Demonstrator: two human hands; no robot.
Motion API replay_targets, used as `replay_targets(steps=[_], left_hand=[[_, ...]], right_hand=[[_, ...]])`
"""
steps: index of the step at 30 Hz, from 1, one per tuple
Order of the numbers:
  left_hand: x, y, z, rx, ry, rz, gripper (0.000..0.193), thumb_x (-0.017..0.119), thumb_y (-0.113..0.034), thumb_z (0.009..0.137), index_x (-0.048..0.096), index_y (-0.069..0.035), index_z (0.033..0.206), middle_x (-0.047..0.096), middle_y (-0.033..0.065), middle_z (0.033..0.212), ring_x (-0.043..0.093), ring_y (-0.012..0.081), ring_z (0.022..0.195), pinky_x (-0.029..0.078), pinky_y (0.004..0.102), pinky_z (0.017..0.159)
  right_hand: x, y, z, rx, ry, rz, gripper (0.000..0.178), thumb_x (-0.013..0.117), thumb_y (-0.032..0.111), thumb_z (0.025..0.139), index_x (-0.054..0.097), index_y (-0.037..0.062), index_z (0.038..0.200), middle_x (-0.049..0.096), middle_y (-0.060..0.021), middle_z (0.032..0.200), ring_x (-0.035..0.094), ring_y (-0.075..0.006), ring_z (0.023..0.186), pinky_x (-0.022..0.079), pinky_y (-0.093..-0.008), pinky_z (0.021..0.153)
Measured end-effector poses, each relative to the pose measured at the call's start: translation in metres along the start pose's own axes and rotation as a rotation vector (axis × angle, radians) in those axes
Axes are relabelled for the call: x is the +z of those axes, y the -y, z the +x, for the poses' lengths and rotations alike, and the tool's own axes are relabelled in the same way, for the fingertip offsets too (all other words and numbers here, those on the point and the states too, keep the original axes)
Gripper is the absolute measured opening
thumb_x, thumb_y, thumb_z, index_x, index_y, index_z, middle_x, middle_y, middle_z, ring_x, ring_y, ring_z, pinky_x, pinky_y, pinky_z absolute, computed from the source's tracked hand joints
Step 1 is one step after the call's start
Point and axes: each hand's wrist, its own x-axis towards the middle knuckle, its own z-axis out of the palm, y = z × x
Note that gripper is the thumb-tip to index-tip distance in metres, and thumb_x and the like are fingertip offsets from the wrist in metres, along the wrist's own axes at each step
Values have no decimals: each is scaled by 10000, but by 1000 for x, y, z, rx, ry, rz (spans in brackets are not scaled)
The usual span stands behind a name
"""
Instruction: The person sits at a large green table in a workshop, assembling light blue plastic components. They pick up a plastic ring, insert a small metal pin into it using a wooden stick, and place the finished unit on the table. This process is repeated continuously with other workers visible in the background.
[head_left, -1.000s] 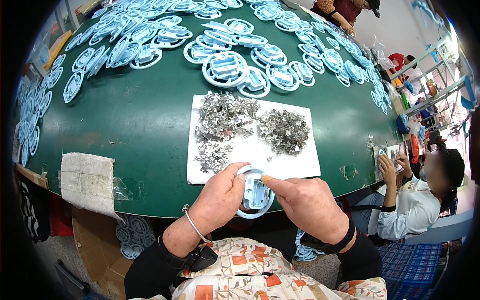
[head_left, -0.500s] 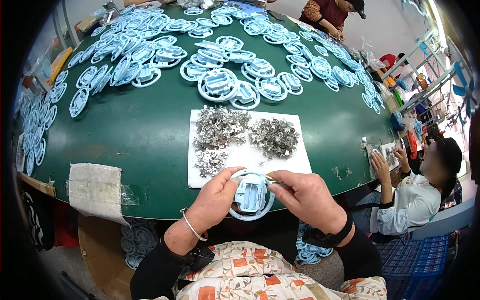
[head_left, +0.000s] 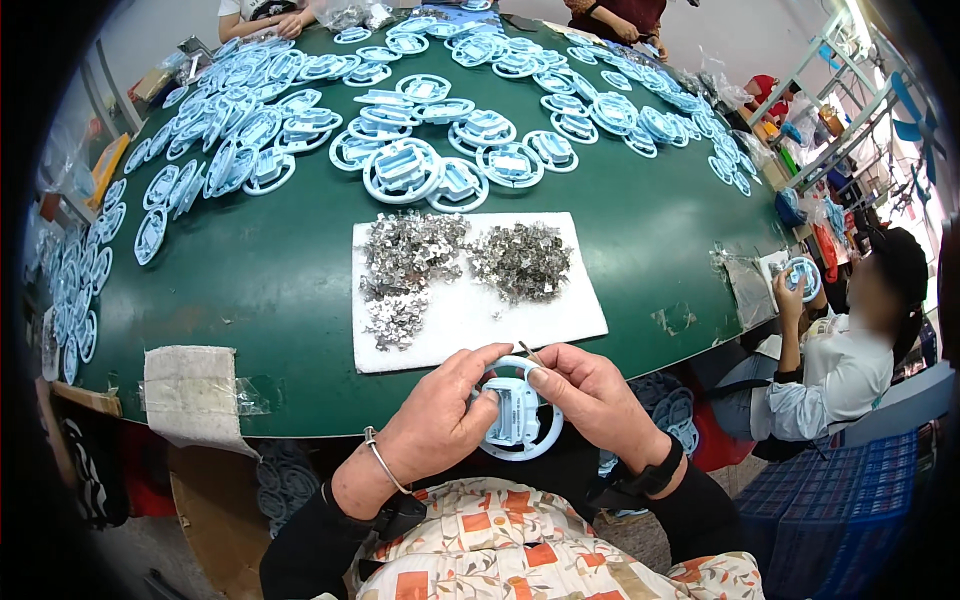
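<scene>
In front of my lap I hold a light-blue plastic toy steering wheel, its boxy middle facing up. My left hand grips the ring's left side, thumb on the boxy middle. The fingers of my right hand are closed at the upper right of the ring. A thin brownish tip pokes out there; what it belongs to is hidden. Beyond my hands a white foam board carries heaps of small shiny metal pieces and darker metal pieces.
Many more light-blue wheels cover the far side of the green table. A cloth-like pad is taped at the near left edge. At right, a co-worker holds another wheel; others stand across the table.
The wheel has turned and tilted in my hands, and my left thumb now rests on its middle. My view has shifted slightly. The co-worker at right now holds up a wheel.
</scene>
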Motion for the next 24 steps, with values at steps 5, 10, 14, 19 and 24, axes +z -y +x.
replay_targets(steps=[5, 10, 14, 19, 24], left_hand=[[7, 21, -5, -233, 32, -1011, 444, 400, -168, 1079, 457, 50, 1461, 631, 104, 1093, 658, 192, 848, 567, 325, 754], [7, 20, -12, -133, 134, -1288, 465, 422, -284, 1111, 459, 18, 1463, 632, 114, 1052, 636, 196, 778, 551, 332, 699], [15, 21, -11, -78, 188, -1414, 431, 453, -249, 1097, 481, 11, 1440, 646, 125, 1058, 628, 212, 777, 533, 343, 685], [17, 25, -16, -187, 182, -1387, 462, 519, -326, 1068, 536, -50, 1439, 636, 212, 1097, 642, 253, 782, 500, 339, 614], [25, 42, -32, -81, 247, -1659, 646, 569, -447, 1029, 495, 11, 1479, 624, 317, 1149, 663, 320, 738, 518, 354, 561]], right_hand=[[-3, -14, -2, -193, -17, 170, 211, 512, 160, 1107, 587, 11, 1236, 588, 29, 845, 526, -37, 713, 454, -215, 629], [19, -13, 7, -435, -171, -339, 255, 636, 84, 1032, 550, 58, 1271, 487, 31, 688, 508, -56, 645, 439, -237, 588], [24, -5, 9, -267, -169, -320, 347, 754, 114, 952, 563, 43, 1233, 448, 32, 644, 452, -46, 593, 432, -237, 568], [15, -10, 14, -139, -153, -232, 349, 809, 139, 912, 598, 43, 1173, 378, 66, 661, 390, -29, 612, 416, -212, 585], [10, -13, 12, -111, -110, -115, 288, 797, 139, 918, 624, 15, 1113, 364, 97, 693, 358, -18, 630, 307, -205, 549]])
